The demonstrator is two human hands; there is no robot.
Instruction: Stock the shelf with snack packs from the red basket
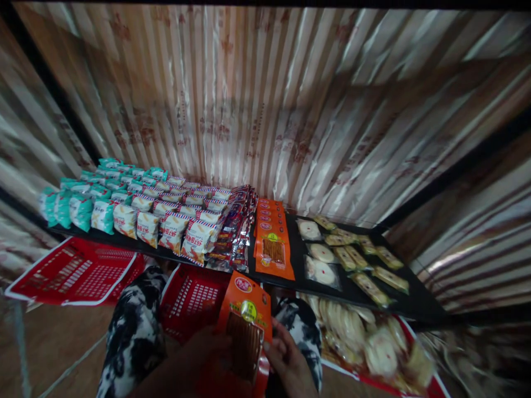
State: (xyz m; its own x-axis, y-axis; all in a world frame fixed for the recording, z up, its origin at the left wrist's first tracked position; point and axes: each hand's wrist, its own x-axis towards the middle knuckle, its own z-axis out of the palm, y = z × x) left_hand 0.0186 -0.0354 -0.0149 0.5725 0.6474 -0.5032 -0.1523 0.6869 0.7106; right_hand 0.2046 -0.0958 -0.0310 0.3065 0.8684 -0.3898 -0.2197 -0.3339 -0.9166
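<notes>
At a low black shelf backed by striped, shiny sheeting; red baskets set below it. Reddish characters printed on the sheeting, too smeared to read.

Bags in ranks on the shelf: turquoise bags at far left, then white bags with big red characters and striped tops, wording not certain from here. Beside these, shiny dark-red packets, print lost in glare.

Next, overlapping orange packets on the shelf, their logos showing one above another. A matching orange packet is held off the shelf, between the knees. Probably light; flat and fairly flexible, its film likely a bit slick. Brown sticks in the clear window look as if they could snap or bend if squeezed. Best hold, I judge: the flat side edges or the plain top, off the window.

Right hand pinches the packet's right edge, thumb to the front. Left hand lies at its lower left, in deep shade; cannot tell how firmly its fingers close.

Smallest marks, on the held packet: pale characters in a red oval logo, a round yellow badge beneath. Neither legible.
</notes>
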